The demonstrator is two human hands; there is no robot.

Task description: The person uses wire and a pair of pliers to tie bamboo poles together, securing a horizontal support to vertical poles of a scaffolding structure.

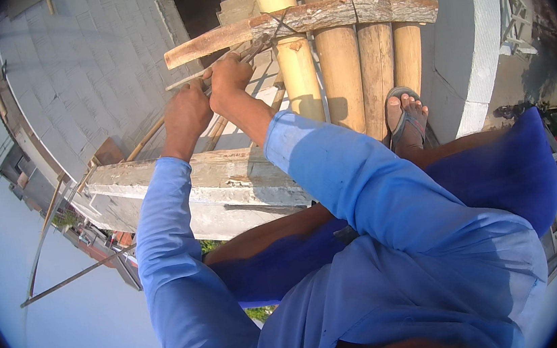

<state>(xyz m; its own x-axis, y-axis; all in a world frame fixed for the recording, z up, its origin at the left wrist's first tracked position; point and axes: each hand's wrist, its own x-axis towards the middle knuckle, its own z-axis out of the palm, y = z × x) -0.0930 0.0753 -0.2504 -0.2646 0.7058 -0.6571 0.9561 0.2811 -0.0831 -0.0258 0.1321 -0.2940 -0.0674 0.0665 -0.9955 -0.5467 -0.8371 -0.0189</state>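
My left hand and my right hand are close together, fingers closed around a long, dark rod-like tool. Its far end reaches the dark tie that crosses a rough wooden crosspiece. That crosspiece lies over several upright bamboo poles; the leftmost, a yellow bamboo pole, is nearest my right hand. A thin light stick sticks out to the left beside my fingers. The tool's grip is hidden inside my hands, so its exact kind is unclear.
A worn concrete ledge runs below my forearms. My sandalled foot rests by the poles' lower right. Grey sheet roofing spreads at left, with a wall edge at right. Ground far below shows at the right rim.
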